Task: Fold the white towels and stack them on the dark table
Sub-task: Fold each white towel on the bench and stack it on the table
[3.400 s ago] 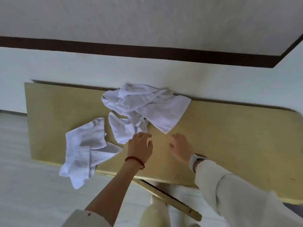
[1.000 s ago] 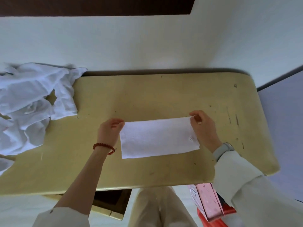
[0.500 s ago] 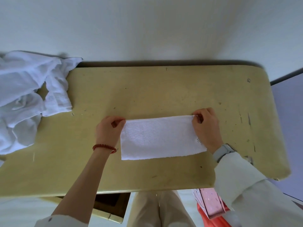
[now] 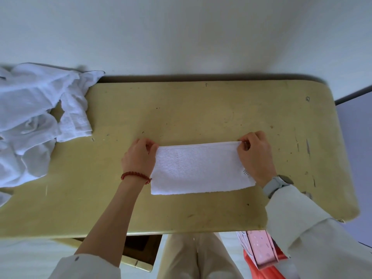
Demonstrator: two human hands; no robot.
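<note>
On the yellowish table [image 4: 201, 109], in the middle toward the near edge, I now have the folded towel [image 4: 199, 168] lying flat. A second ago it was held a touch looser, its far edge not quite squared; since then I have drawn that edge straight and pressed the strip down, so this first fold looks finished to me and the next fold, end to end, can follow. Off to the far left the heap of unfolded towels [image 4: 34, 121] sits where it was, so most of the job remains. No dark table shows in this view, so I cannot tell where the stack will go.

The towel is a long strip, its long axis running left to right, parallel to the near table edge; the hemmed edge faces far.

My left hand [image 4: 138, 158] pinches the far-left corner, fingers curled on the cloth. My right hand [image 4: 254, 156] pinches the far-right corner likewise.
</note>
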